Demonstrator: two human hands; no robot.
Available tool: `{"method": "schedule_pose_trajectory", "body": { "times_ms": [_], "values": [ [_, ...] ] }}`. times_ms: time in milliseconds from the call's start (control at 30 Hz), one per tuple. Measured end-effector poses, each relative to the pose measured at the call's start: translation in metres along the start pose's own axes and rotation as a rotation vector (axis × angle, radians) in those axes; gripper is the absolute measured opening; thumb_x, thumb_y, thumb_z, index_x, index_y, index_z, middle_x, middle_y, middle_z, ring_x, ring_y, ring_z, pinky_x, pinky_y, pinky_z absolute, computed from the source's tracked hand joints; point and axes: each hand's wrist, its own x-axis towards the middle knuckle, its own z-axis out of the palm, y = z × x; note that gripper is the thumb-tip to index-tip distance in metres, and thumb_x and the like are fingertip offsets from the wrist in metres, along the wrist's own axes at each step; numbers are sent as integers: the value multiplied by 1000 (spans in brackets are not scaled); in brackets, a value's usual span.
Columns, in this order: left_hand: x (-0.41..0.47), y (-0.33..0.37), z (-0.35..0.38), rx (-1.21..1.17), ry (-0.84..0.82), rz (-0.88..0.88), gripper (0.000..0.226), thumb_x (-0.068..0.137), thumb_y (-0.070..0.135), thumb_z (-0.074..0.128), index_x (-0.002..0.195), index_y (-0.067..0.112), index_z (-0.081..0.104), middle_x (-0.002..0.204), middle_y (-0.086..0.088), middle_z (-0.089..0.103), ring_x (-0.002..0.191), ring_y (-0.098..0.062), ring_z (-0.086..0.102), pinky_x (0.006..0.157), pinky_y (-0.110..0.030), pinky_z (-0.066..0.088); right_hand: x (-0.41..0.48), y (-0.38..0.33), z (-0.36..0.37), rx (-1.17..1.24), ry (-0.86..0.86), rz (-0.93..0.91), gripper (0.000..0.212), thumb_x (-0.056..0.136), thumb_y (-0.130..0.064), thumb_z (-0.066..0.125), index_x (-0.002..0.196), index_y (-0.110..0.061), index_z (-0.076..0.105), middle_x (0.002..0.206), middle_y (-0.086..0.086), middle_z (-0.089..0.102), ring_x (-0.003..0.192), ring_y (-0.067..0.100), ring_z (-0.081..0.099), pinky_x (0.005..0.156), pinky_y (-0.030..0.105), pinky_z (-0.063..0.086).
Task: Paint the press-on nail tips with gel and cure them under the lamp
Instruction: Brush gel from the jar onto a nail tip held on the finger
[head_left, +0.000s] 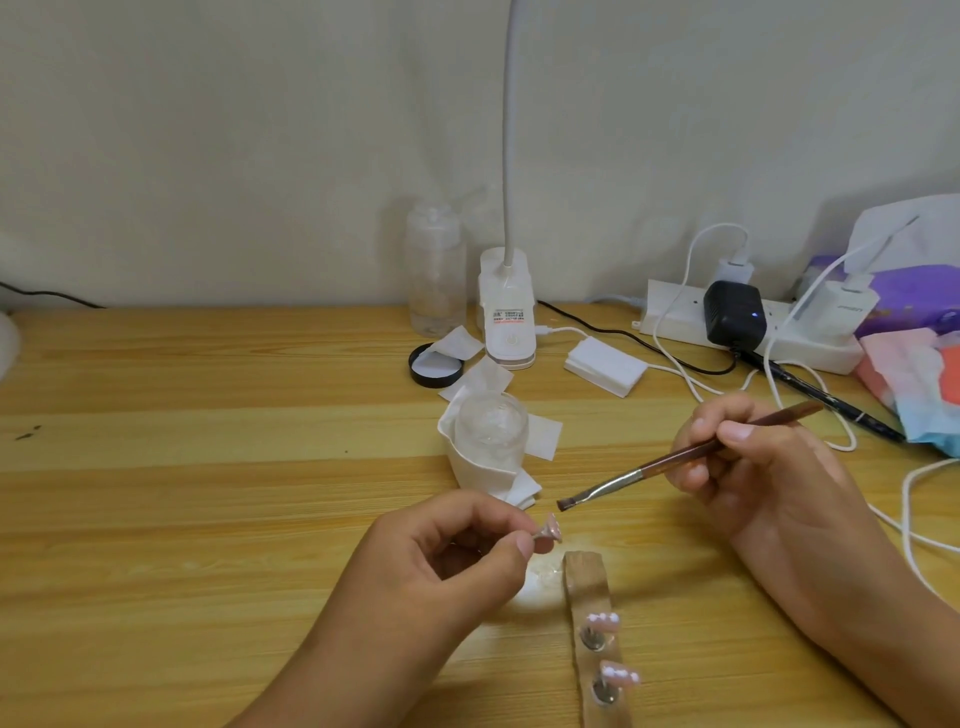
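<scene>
- Left hand (447, 556): fingers curled, with thumb and forefinger pinching the thin stem of a pink nail tip (553, 525). The remaining fingers fold toward the palm.
- Right hand (769, 467): closed in a pen grip on a brown-handled brush (623, 478), thumb and forefinger on the handle. The dark bristles point down and to the left.
- Held nail tip: just beyond the far end of the clear holder strip (584, 577). The bristles are near it but apart from it.
- Holder strip: lies on the desk (208, 467) between the two hands. Two more nail tips (602, 618) stand on pegs toward its near end.
- Gel jar (491, 421): beyond the strip, wrapped in white paper.
- Gooseneck lamp (506, 317): farther beyond the strip, by the wall.
</scene>
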Motion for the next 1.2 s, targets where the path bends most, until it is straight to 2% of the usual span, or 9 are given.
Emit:
{"method": "schedule_pose_trajectory", "body": {
  "times_ms": [133, 233, 333, 433, 533, 667, 833, 1000, 1200],
  "values": [
    [0, -1, -1, 13, 6, 0, 27, 53, 49, 66, 73, 33, 75, 81, 4, 77, 75, -9, 63, 63, -14, 47, -1, 2, 2, -48, -44, -11, 23, 78, -15, 50, 67, -20, 69, 67, 2, 58, 60, 11, 57, 59, 19, 50],
    [0, -1, -1, 13, 6, -5, 26, 54, 50, 65, 74, 34, 75, 83, 6, 77, 77, -8, 65, 66, -13, 48, -1, 3, 2, -68, -25, -16, 23, 79, -16, 51, 68, -22, 70, 69, 1, 60, 63, 11, 59, 62, 18, 52],
    [0, -1, -1, 3, 28, -10, 27, 54, 49, 70, 74, 33, 77, 83, 1, 77, 82, -14, 71, 70, -15, 51, 1, 3, 0, -33, 10, -20, 23, 80, -16, 51, 72, -23, 72, 72, 1, 62, 65, 11, 61, 64, 19, 53],
    [0, 2, 0, -23, 43, -29, 23, 61, 42, 89, 78, 31, 78, 85, 2, 77, 84, -9, 72, 69, -12, 52, 2, 3, -1, 73, 19, 2, 22, 79, -15, 52, 77, -22, 73, 73, 1, 61, 66, 10, 61, 63, 20, 53],
    [0, 4, 0, -24, 30, -27, 26, 59, 32, 91, 82, 29, 78, 82, 2, 76, 76, -4, 69, 64, -10, 49, 4, 1, -2, 149, 38, 9, 13, 74, -16, 63, 80, -20, 73, 74, -1, 61, 67, 9, 61, 67, 21, 54],
    [1, 3, 0, -47, 15, -4, 14, 66, 24, 76, 80, 26, 75, 80, 3, 75, 75, -5, 69, 64, -11, 49, 4, -3, -1, 155, 57, 10, 16, 65, -25, 71, 79, -19, 73, 71, -2, 59, 67, 8, 60, 68, 21, 54],
    [-1, 1, -1, -23, -12, 20, 23, 60, 43, 71, 79, 31, 74, 80, 2, 75, 77, -4, 68, 67, -13, 49, -2, -5, 2, 102, 16, 46, 11, 73, -21, 60, 72, -17, 71, 69, 1, 56, 62, 10, 58, 63, 21, 53],
    [0, -3, -2, -8, -18, 37, 22, 62, 45, 69, 80, 32, 73, 79, 3, 74, 78, -7, 67, 71, -16, 50, -2, -4, 5, 75, 4, 46, 21, 75, -16, 50, 67, -17, 69, 70, 3, 57, 59, 11, 57, 58, 20, 51],
    [0, -4, -2, -13, -21, 44, 19, 63, 44, 68, 78, 34, 73, 75, 5, 72, 75, -5, 66, 69, -16, 50, -1, -1, 4, 37, -18, 29, 22, 75, -14, 48, 66, -18, 69, 69, 4, 57, 60, 12, 57, 58, 19, 51]
  ]
}}
